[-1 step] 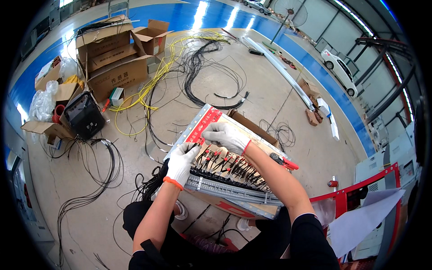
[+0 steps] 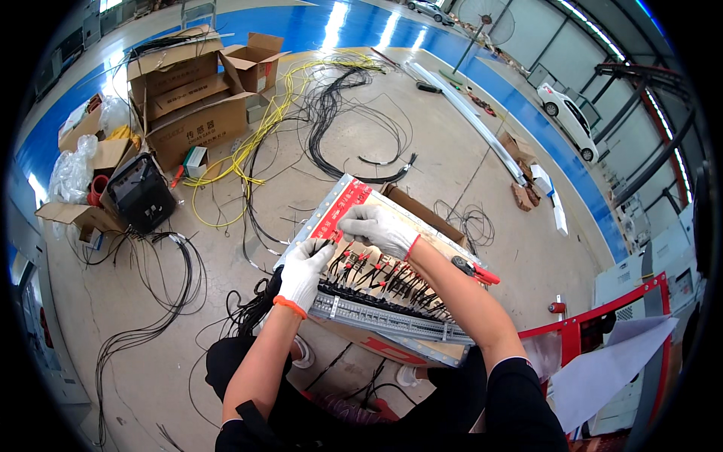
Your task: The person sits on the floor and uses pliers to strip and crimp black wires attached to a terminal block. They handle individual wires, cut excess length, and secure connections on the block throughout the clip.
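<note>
Both of my hands wear white work gloves, over a board on a low stand in front of me. My left hand [image 2: 303,270] pinches the end of a black cable [image 2: 325,243] near the board's left side. Close by, my right hand [image 2: 378,229] has its thumb and fingers pressed together; what they hold, if anything, is too small to make out. A small red piece [image 2: 336,236] shows between the two hands. Below them, a row of black cables with red-marked ends [image 2: 380,279] fans out along a grey slotted rail [image 2: 376,315]. A red-and-white printed strip [image 2: 340,209] covers the board's far left edge.
A red-handled tool [image 2: 482,273] rests at the board's right end. Yellow cable [image 2: 245,158] and black cable bundles [image 2: 320,135] lie across the floor ahead. Cardboard boxes [image 2: 196,124] stand at far left. A red frame with paper [image 2: 602,361] is at right.
</note>
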The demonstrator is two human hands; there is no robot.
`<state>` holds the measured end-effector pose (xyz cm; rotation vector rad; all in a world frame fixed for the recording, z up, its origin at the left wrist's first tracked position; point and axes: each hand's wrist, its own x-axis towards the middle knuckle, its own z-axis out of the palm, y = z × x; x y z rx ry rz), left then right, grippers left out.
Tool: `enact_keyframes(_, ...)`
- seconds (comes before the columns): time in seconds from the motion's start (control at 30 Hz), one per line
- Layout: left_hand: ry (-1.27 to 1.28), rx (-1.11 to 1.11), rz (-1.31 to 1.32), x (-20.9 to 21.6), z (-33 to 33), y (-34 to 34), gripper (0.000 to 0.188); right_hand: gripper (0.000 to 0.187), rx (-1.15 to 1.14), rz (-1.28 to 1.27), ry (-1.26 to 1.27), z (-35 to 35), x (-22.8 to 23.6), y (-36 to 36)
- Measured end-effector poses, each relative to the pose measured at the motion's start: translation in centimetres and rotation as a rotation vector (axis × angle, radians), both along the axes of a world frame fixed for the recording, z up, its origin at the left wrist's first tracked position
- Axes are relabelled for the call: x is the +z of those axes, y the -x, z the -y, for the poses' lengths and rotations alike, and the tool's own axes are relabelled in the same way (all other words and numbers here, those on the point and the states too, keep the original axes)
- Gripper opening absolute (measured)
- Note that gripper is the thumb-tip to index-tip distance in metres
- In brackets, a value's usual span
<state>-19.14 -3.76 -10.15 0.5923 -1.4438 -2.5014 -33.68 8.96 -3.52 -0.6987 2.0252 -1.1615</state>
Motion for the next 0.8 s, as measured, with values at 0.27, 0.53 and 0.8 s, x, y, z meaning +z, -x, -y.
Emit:
enact_keyframes(0.27, 0.061, -0.006, 0.029, -0.1, 0.2, -0.1, 0.016, 0.022, 0.043, -0.105, -0.102, 0.4, 1.3, -1.2)
enact_keyframes(0.53, 0.015, 0.027, -0.013, -1.0, 0.2, 0.0, 0.015, 0.020, -0.084, 0.287, 0.012, 0.0, 2.8, -0.7)
enact_keyframes(0.8, 0.081, 0.033, 0.004, -0.7, 0.0, -0.1, 0.020, 0.029, -0.141, 0.674, 0.254, -2.4, 2.8, 1.8)
